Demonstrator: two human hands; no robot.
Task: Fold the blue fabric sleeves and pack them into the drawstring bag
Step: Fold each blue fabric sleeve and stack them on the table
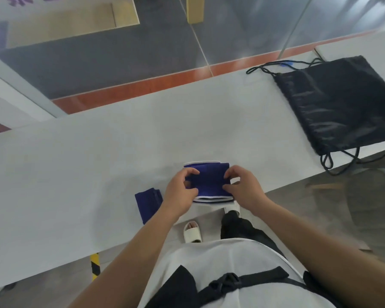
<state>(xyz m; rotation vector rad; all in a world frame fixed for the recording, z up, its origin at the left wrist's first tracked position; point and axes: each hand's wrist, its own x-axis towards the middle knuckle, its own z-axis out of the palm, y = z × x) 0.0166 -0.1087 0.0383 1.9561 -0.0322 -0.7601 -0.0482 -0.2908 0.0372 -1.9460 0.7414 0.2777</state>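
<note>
A blue fabric sleeve with white trim (209, 182) lies folded near the front edge of the white table (98, 163). My left hand (180, 192) pinches its left side with thumb and fingers. Its right side is pinched by my right hand (242, 187). A second blue sleeve (148, 204), folded into a narrow strip, lies just left of my left wrist. The black drawstring bag (338, 103) lies flat at the table's far right, well away from both hands.
The bag's black cords (278, 65) trail off its far end, and more cords (333, 161) hang over the table's near edge. A glass wall (142, 52) stands beyond the table. My feet in white slippers (192, 232) show below the front edge.
</note>
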